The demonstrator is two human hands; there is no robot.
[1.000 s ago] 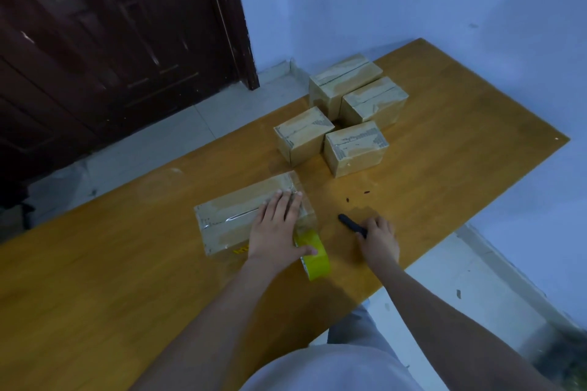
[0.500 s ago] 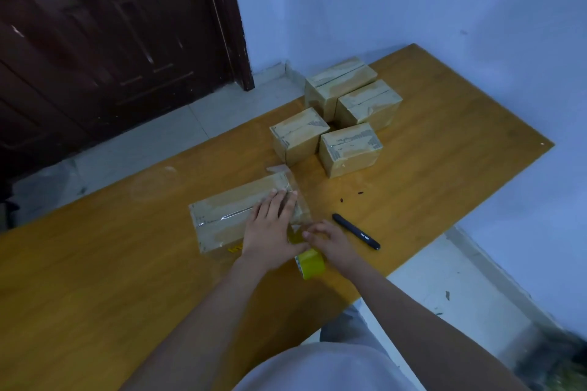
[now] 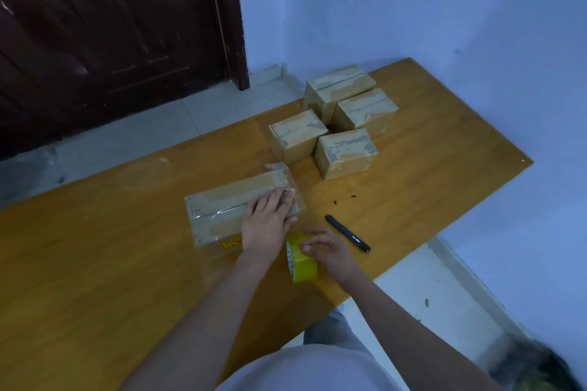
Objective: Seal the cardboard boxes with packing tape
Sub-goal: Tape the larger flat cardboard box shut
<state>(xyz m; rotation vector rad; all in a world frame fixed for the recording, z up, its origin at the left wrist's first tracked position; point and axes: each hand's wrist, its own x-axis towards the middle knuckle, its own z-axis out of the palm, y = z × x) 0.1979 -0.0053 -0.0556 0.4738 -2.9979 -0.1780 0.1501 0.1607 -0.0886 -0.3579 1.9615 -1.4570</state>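
Tape roll [image 3: 301, 262] stands near the tabletop's [image 3: 95, 263] front edge, right hand [image 3: 330, 252] gripping it; left hand [image 3: 266, 225] presses flat on the long cardboard box [image 3: 222, 209], whose long axis runs leftward.

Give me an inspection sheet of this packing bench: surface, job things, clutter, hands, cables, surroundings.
Surface: wooden table, two small dark specks near the pen.
Job's things: long box taped along its top seam, a loose tape end at its far end; four small boxes clustered behind it; yellow tape roll at the near edge.
Clutter: black pen lying flat.
Hands: left hand flat on the long box; right hand holds the tape roll.
Cables: nothing seen.
Surroundings: dark door, pale wall, tiled floor.
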